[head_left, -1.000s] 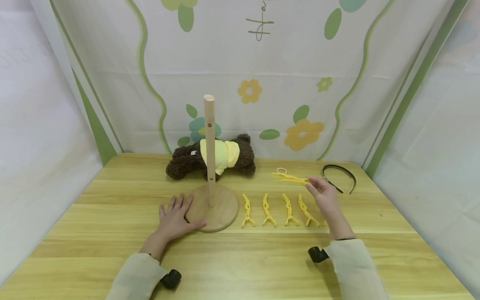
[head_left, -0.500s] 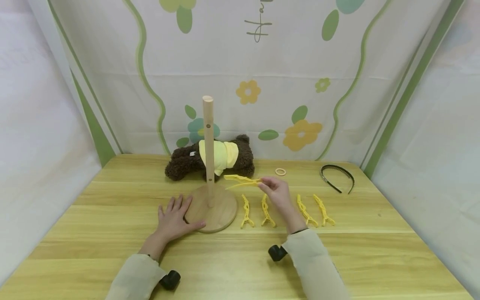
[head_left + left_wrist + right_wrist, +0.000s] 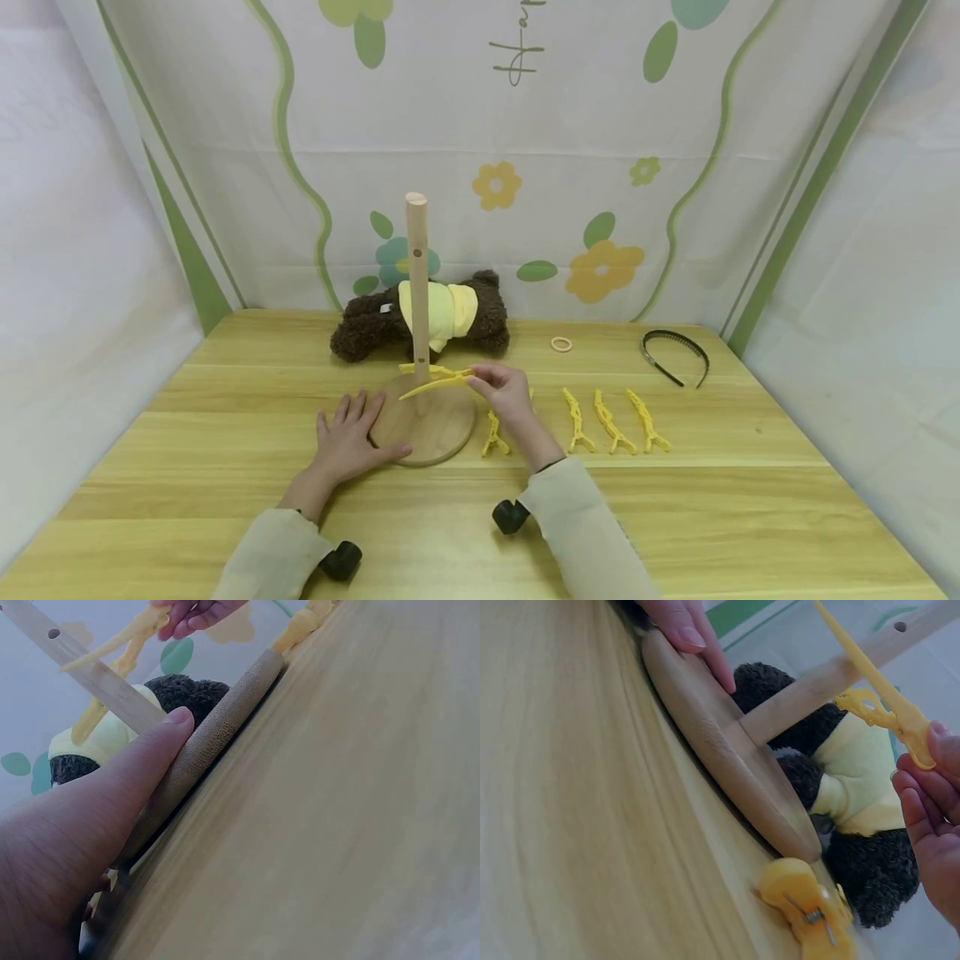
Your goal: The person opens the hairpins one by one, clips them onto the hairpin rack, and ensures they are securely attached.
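Observation:
My right hand pinches a yellow hair clip by its handle end, thumb against fingers. The clip's two long arms are spread, one passing in front of the wooden post and the other behind it, near the lower hole. My left hand rests with fingers spread on the left of the round wooden base. Its thumb lies along the base's rim in the left wrist view. Several more yellow clips lie in a row right of the base, one partly hidden by my right hand.
Behind the post, a dark brown plush bear in a yellow top lies on its side. A small ring and a black headband lie at the back right. Printed fabric hangs behind the table.
My right hand has carried the clip leftward, from above the right end of the row to the post, where its arms now straddle the wood. The left hand stays put.

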`<state>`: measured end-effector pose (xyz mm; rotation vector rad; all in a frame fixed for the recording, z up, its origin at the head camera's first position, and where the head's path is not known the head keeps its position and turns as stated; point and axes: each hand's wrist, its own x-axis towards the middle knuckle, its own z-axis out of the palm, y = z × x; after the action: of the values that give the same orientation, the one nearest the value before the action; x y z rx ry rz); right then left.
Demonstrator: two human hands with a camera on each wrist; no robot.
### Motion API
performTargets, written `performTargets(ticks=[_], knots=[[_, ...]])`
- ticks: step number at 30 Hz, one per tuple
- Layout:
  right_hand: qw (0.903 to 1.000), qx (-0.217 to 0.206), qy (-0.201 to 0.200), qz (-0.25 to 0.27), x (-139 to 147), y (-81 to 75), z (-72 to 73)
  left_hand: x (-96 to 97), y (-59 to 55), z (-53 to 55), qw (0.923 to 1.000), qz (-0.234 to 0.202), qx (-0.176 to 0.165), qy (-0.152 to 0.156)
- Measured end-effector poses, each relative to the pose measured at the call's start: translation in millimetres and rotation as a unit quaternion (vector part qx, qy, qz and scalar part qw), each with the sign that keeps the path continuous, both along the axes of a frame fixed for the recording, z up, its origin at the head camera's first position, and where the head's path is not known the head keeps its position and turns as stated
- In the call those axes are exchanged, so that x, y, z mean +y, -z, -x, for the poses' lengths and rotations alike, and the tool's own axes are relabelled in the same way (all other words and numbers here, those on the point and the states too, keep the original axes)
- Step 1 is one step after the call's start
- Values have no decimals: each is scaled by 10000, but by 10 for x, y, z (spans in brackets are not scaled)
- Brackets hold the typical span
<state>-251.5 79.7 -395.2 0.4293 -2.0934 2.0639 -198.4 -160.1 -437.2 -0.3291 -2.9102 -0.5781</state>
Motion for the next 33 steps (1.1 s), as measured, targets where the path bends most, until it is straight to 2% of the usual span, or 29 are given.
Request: performTargets(ticks=[3,8,18,25,33], knots=[[9999,-148,22,-37,-52,30,-1,6,6,3,10000,-7,0,-2],[9995,-108,-89,-300,-86,64,-5,8,17,8,10000,27,-7,-8],[9978,79,-321,-575,-152,-84,-196,11,42,17,10000,-28,16,26],[9977,121,-352,-572,-137,-59,-214,20,66,31,10000,15,23,42],[9960,203,-612,-618,-119,-65,-237,-9,44,19,10000,16,54,11]])
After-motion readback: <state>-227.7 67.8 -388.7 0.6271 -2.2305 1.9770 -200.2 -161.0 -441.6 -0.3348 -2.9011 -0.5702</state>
